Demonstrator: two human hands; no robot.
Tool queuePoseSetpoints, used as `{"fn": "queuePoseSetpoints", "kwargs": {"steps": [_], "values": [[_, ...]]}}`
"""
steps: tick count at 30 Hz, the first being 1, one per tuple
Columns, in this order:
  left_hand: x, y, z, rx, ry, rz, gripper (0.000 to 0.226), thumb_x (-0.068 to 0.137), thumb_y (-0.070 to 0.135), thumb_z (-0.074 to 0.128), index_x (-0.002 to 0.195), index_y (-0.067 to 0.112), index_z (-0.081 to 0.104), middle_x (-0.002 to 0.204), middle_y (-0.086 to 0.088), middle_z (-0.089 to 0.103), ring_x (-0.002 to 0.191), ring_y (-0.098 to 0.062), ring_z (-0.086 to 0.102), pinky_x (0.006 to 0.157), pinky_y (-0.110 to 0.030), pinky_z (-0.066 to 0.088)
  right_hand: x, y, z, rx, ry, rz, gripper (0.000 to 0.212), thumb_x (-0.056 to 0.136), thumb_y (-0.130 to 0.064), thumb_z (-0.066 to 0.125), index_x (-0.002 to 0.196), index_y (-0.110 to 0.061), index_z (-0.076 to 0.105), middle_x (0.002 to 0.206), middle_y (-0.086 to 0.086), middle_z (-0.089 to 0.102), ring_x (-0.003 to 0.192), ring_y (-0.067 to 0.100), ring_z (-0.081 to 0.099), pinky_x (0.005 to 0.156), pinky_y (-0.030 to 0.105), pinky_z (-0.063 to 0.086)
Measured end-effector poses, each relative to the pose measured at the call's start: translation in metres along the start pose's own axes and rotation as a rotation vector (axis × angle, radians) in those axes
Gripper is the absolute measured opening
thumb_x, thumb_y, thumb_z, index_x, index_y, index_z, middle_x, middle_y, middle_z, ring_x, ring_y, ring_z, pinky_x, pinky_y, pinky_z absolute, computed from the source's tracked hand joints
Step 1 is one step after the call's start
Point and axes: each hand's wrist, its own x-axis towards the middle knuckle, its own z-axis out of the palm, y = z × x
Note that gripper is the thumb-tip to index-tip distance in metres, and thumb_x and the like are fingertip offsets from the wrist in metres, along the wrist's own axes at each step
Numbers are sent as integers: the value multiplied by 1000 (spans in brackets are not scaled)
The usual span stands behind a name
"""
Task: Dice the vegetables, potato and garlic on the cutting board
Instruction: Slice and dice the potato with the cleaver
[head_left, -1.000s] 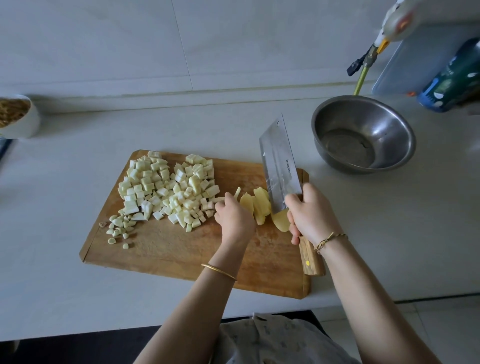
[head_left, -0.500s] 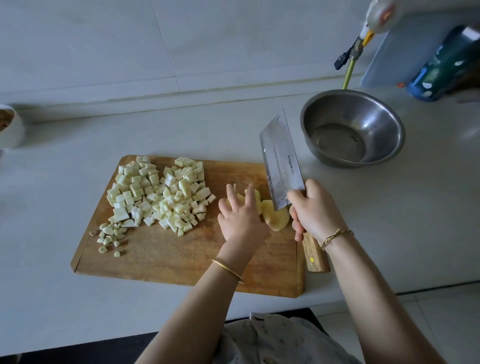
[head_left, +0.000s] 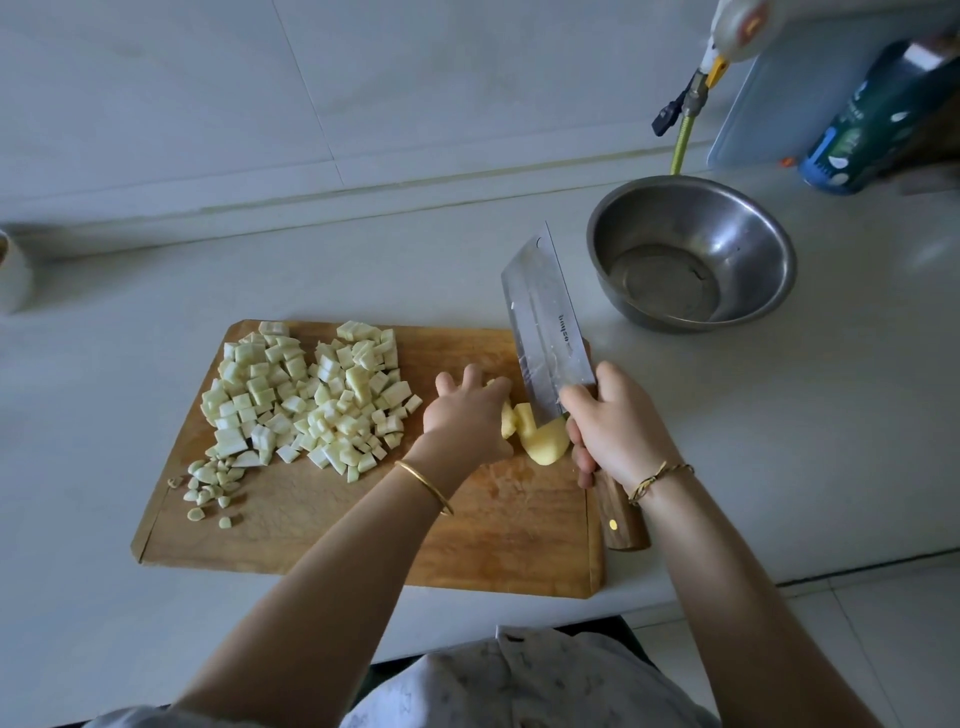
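Observation:
A wooden cutting board lies on the white counter. A heap of pale diced vegetable cubes covers its far left part, and small garlic pieces lie at its left edge. Yellow potato slices sit near the board's right side. My left hand rests on the potato slices with fingers curled over them. My right hand grips the wooden handle of a cleaver, whose blade stands tilted just right of the slices, its heel touching the potato.
A steel bowl stands on the counter behind the cleaver. A blue-green bottle and a pale board lean at the far right. A white cup sits at the left edge. The counter's front edge runs just below the board.
My left hand has opened and then settled over the potato slices, gathering them together. The cleaver has stayed beside them in my right hand. The view has shifted a little.

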Motion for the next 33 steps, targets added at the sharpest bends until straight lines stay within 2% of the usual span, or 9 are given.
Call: {"fn": "queuePoseSetpoints", "kwargs": {"steps": [6,12,18,21,23,26,29,33], "values": [[-5,-14,9,46,85,97,60,81,39,63,134,31,37,139,-1,29,123,-32,30,65,-31,42,-3,-2,4,-10,-25,10,19,91,-14,43,75,-12,34,56,17,51,30,22,45,43,39,48],[-6,-35,8,128,73,255,67,80,40,66,138,37,32,144,1,26,126,-31,28,81,-39,52,-10,0,7,-32,-52,32,17,92,-15,43,76,-13,35,57,12,51,30,20,45,37,30,43],[-8,-51,0,282,60,485,64,83,40,63,139,41,31,148,1,23,130,-27,27,78,-30,50,-16,0,16,-78,-60,33,17,93,-16,42,77,-12,36,54,10,49,29,19,47,35,25,38],[-12,-53,-1,264,30,483,72,82,46,65,142,44,26,156,1,13,138,-28,20,89,-37,51,-17,2,20,-125,-67,34,20,92,-16,41,74,-12,33,48,8,46,27,20,45,33,22,34],[-16,-53,-1,224,18,459,80,81,47,68,146,40,22,157,2,11,143,-27,14,98,-40,45,-15,2,23,-144,-78,31,21,92,-16,41,74,-12,31,46,7,44,25,20,43,32,20,32],[-21,-56,4,139,75,418,92,78,46,71,149,30,16,157,5,16,145,-21,12,104,-34,38,-11,-1,27,-178,-84,18,20,92,-16,41,75,-12,31,50,6,44,24,16,42,32,20,33],[-24,-60,11,23,143,371,92,79,42,71,149,21,14,156,4,20,146,-16,9,107,-32,34,-7,-2,29,-210,-93,12,13,92,-16,40,82,-9,35,54,8,45,22,14,42,31,19,31],[-28,-63,25,-164,246,338,86,82,30,72,148,18,18,152,-2,30,146,-18,13,113,-42,32,-4,2,33,-206,-106,23,10,91,-14,41,84,-7,37,52,7,45,23,15,42,30,18,32]]}}
